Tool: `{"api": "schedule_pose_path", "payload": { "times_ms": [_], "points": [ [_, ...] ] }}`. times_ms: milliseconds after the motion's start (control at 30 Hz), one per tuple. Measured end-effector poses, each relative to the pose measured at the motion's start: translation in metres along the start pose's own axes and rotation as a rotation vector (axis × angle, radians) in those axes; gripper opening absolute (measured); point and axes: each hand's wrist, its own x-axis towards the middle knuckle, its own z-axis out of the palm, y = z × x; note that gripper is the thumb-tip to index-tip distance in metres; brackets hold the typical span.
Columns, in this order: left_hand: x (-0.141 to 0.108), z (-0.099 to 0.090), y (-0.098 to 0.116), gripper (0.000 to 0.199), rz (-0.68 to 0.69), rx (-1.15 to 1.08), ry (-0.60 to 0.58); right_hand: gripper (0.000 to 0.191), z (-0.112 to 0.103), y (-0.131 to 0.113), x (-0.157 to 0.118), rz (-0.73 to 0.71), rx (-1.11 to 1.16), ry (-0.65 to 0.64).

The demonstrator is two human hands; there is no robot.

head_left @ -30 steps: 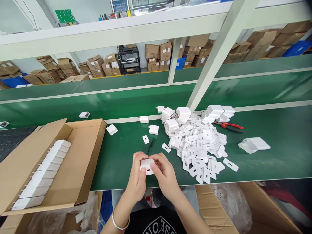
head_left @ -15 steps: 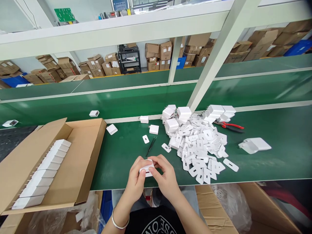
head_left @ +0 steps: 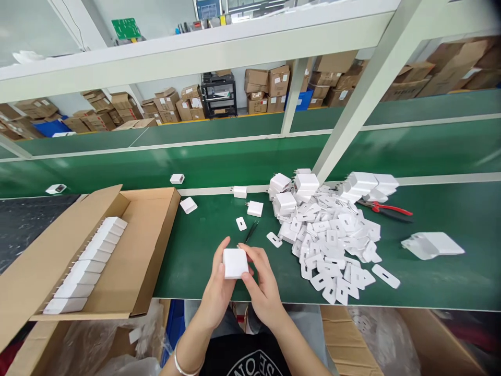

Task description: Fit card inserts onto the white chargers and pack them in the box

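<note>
Between both hands, above the near edge of the green bench (head_left: 183, 271), is a white charger plug (head_left: 235, 263) with a broad flat face turned up. My left hand (head_left: 216, 284) grips its left side, the thumb near the lower corner. My right hand (head_left: 261, 282) pinches its right side between thumb and fingers. Just beyond the hands lie black tweezers (head_left: 252, 231), partly hidden by the right fingers. Near them rest a white slotted face plate (head_left: 241, 223) and another charger plug (head_left: 255, 209). To the right spreads a large heap of slotted plates (head_left: 329, 235).
An open cardboard box (head_left: 156, 250) at the left holds a row of white chargers (head_left: 88, 266). Red-handled pliers (head_left: 385, 209) lie right of the heap, near a larger white housing (head_left: 432, 245). A slanting white post (head_left: 364, 99) rises behind the heap.
The charger plug has been turned: its slotted end faced me before, and its broad flat side shows now. My left fingers have straightened along its side. The whole view has shifted slightly left.
</note>
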Motion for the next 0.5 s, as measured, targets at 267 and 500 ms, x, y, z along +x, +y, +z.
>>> {"api": "schedule_pose_path", "payload": {
  "times_ms": [267, 500],
  "points": [
    [0.01, -0.079, 0.108, 0.056, 0.231, 0.478, 0.252, 0.04, -0.016, 0.018, -0.011, 0.044, -0.153, -0.075],
    [0.1, -0.238, 0.195, 0.036, 0.175, 1.784, 0.814, 0.02, -0.021, 0.04, -0.015, -0.017, -0.366, -0.067]
  ]
}}
